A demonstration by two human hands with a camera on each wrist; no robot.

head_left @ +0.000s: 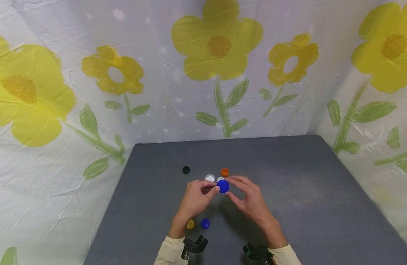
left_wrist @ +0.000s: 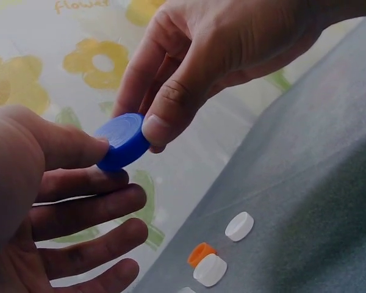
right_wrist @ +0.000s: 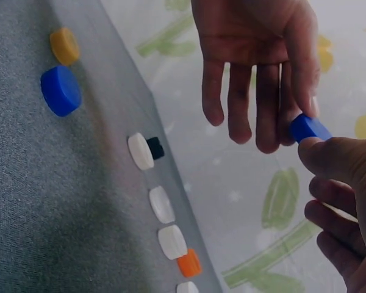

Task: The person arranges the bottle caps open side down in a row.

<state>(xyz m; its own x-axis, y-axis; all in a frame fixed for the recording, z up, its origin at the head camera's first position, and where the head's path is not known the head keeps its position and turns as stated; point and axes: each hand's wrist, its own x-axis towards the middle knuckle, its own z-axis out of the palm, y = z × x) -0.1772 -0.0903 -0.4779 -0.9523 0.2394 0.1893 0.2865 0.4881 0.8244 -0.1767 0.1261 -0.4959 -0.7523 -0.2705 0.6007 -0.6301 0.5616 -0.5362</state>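
A round blue bottle cap (head_left: pixel 223 186) is held above the table between both hands. My left hand (head_left: pixel 197 198) pinches its left edge between thumb and index finger; the other fingers spread loosely below in the left wrist view. From the other side, my right hand (head_left: pixel 251 200) grips the cap's rim with thumb and fingertips. The held blue cap (left_wrist: pixel 121 141) is tilted in the left wrist view, and in the right wrist view the blue cap (right_wrist: pixel 309 128) is partly covered by the right thumb.
On the grey table (head_left: pixel 306 206), white caps (head_left: pixel 209 177), an orange cap (head_left: pixel 225 172) and a black cap (head_left: pixel 186 169) lie beyond the hands. Nearer are a yellow cap (head_left: pixel 190 224) and another blue cap (head_left: pixel 205 223). A flower-printed curtain (head_left: pixel 163 110) surrounds the table.
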